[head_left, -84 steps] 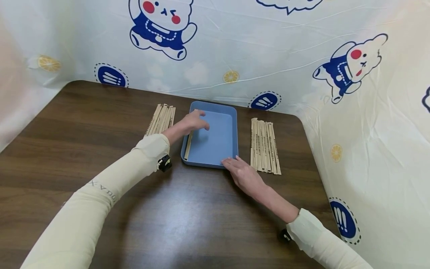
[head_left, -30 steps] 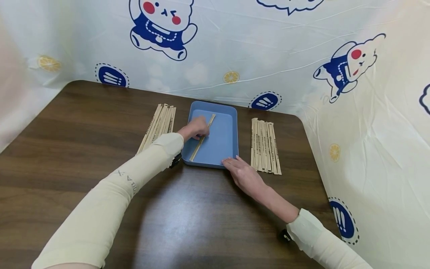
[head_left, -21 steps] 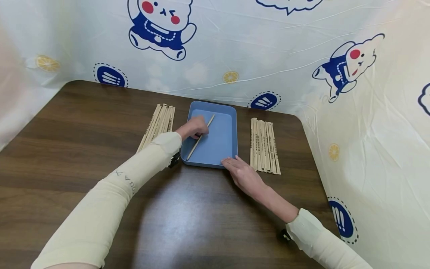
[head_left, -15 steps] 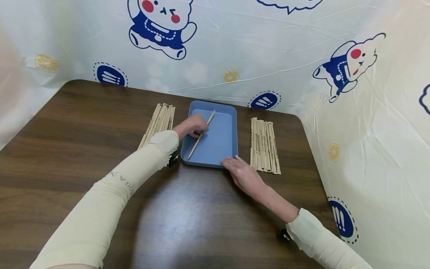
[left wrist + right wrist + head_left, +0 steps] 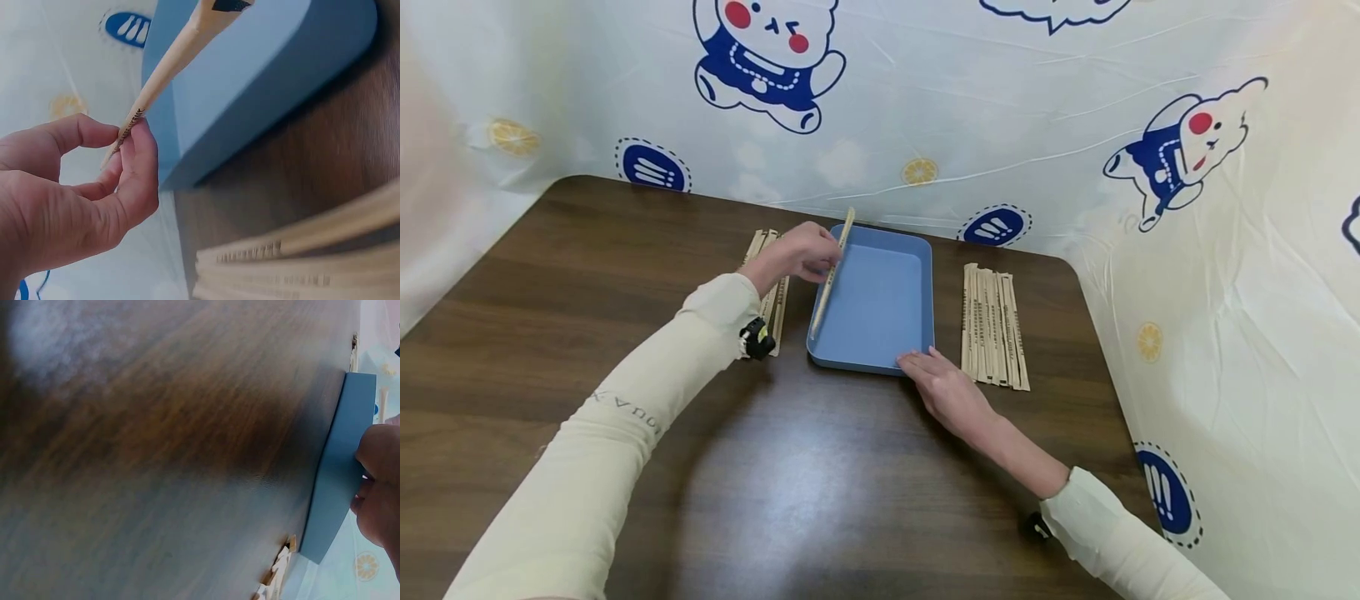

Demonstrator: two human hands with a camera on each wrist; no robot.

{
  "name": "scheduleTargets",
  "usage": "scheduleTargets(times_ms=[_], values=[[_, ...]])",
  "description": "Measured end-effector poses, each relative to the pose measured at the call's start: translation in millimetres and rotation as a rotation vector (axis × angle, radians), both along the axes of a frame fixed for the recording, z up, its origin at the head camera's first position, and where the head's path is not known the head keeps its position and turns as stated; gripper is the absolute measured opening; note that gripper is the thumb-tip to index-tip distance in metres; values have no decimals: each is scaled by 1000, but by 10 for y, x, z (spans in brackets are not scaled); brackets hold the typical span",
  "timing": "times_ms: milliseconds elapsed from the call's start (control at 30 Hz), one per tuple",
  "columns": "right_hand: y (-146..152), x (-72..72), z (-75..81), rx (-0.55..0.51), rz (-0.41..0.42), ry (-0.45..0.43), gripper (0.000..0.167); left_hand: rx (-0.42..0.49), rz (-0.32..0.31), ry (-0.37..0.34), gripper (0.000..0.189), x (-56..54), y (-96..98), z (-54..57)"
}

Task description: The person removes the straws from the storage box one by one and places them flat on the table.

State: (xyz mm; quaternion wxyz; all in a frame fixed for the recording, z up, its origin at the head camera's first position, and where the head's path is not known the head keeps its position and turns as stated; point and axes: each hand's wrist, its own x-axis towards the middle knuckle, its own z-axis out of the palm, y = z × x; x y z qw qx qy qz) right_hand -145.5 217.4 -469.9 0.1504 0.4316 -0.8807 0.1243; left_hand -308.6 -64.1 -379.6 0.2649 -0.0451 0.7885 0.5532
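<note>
My left hand (image 5: 808,250) pinches a long thin stick in a printed paper wrapper (image 5: 832,275) between thumb and fingers. The stick slants over the left side of a shallow blue tray (image 5: 880,369). In the left wrist view the wrapped stick (image 5: 159,81) runs up from the fingertips, its near end marked with a black patch. My right hand (image 5: 946,396) grips the tray's front right corner. In the right wrist view that hand (image 5: 381,487) lies against the outer wall of the tray (image 5: 344,462); its fingers on the inner side are hidden.
Left of the tray lies a row of similar wrapped sticks (image 5: 778,312), partly covered by my left hand and forearm. Another row of wrapped sticks (image 5: 992,329) lies to its right. A patterned white sheet (image 5: 917,100) hangs behind the dark wooden table (image 5: 812,483).
My left hand, loosely open over the tray at first, has pinched the stick, lifted it and carried it up and left to the tray's left rim. The right hand stays at the corner.
</note>
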Motion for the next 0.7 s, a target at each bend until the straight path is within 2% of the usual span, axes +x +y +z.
scheduleTargets(times_ms=[133, 333, 400, 467, 500, 600, 700], values=[[-3, -3, 2, 0, 3, 4, 36, -24, -4, 16, 35, 7, -213, 32], [-2, 1, 0, -8, 4, 5, 36, -52, 1, 19, 43, 47, -455, -7], [-4, 3, 0, -9, 4, 2, 36, -58, 9, 28, 32, 58, -531, -37], [-8, 4, 0, -9, 8, 0, 36, -80, 18, 43, 11, 75, -601, -68], [-10, 3, 0, -9, 10, -1, 36, -94, 18, 50, 10, 81, -639, -83], [-12, 4, -5, -11, 13, -2, 36, -126, 19, 69, 33, 91, -733, -140], [-13, 2, -6, -14, 12, 2, 36, -128, 17, 63, 39, 95, -807, -196]])
